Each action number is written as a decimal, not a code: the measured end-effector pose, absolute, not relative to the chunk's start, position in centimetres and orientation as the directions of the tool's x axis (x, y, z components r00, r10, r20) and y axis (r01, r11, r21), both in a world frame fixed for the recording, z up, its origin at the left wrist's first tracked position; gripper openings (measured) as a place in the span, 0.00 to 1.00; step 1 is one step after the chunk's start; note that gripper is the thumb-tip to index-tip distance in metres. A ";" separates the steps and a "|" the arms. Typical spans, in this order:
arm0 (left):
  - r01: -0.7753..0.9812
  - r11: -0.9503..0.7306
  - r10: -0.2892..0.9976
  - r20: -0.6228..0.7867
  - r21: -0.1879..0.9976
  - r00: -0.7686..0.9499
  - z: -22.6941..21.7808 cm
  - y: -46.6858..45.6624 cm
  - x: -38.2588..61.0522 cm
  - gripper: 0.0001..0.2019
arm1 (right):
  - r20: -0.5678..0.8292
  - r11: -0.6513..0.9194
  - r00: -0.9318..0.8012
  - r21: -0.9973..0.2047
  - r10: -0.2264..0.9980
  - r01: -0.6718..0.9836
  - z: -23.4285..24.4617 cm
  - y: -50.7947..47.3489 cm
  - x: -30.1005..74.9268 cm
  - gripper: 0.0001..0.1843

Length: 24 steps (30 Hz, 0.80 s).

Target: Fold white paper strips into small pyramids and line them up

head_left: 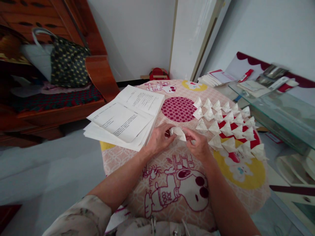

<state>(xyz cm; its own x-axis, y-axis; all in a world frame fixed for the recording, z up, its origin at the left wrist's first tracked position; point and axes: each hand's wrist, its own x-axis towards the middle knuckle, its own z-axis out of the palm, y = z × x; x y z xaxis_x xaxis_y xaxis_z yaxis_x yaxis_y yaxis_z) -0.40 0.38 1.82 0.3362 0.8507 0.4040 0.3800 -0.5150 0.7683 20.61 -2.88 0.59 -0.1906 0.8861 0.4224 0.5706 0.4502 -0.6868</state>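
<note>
Between my two hands, over the middle of the round table, is a small folded piece of white paper [178,133]. My left hand [161,137] pinches its left end between thumb and fingers. At its right end, the fingertips of my right hand [197,144] close on the paper's edge. Just left of my hands lies a stack of printed sheets [123,114], loosely fanned, with lines of text on top. Several folded paper pieces [226,129], pointed and standing up, sit in rows on the table's right side.
A patterned cloth [137,170] with cartoon dogs covers the table. To the right stands a glass-topped cabinet [275,114] holding papers and a red marker-like item [246,75]. At left is a wooden bench [100,73] with a dark patterned bag [70,62].
</note>
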 end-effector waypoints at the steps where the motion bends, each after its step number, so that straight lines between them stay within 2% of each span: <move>1: 0.379 -0.526 0.845 0.415 0.762 0.338 1.8 0.3 -0.4 0.14 | 0.379 0.410 -0.174 -0.736 0.909 0.539 0.7 -3.0 20.6 0.33; 4: 0.378 -0.549 0.832 0.441 0.746 0.337 1.8 0.1 -0.3 0.14 | 0.205 0.222 -0.086 -0.875 0.975 0.429 1.4 -3.3 20.2 0.30; 7: 0.379 -0.576 0.816 0.483 0.724 0.316 1.8 0.0 -0.2 0.14 | 0.067 0.059 0.015 -0.948 0.998 0.313 2.0 -3.5 19.7 0.27; 12: 0.416 -0.624 0.781 0.554 0.662 0.289 1.6 -0.1 -0.2 0.14 | 0.006 -0.006 0.053 -0.978 0.999 0.209 2.2 -3.6 19.1 0.25; 16: 0.452 -0.641 0.765 0.568 0.621 0.304 1.2 -0.1 -0.1 0.16 | -0.017 -0.029 0.043 -0.959 0.999 0.282 2.0 -3.6 18.9 0.18; 19: 0.457 -0.657 0.751 0.574 0.600 0.325 1.0 -0.2 0.1 0.16 | -0.024 -0.040 0.045 -0.919 0.999 0.391 1.8 -3.4 18.8 0.18; 22: 0.437 -0.650 0.759 0.555 0.621 0.341 0.8 -0.2 0.4 0.16 | 0.044 -0.001 0.075 -0.855 0.996 0.519 1.6 -3.3 18.7 0.20; 24: 0.417 -0.626 0.780 0.517 0.659 0.353 0.9 -0.3 0.6 0.17 | 0.135 0.026 0.122 -0.769 0.983 0.639 1.5 -3.2 18.7 0.19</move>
<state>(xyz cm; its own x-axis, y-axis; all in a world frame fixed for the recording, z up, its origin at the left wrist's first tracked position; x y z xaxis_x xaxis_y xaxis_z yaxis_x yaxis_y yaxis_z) 0.58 -0.29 0.90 0.3532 0.7799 0.5167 0.4170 -0.6256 0.6593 18.69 -3.18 1.51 0.1224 0.9832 0.1353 0.6391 0.0262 -0.7687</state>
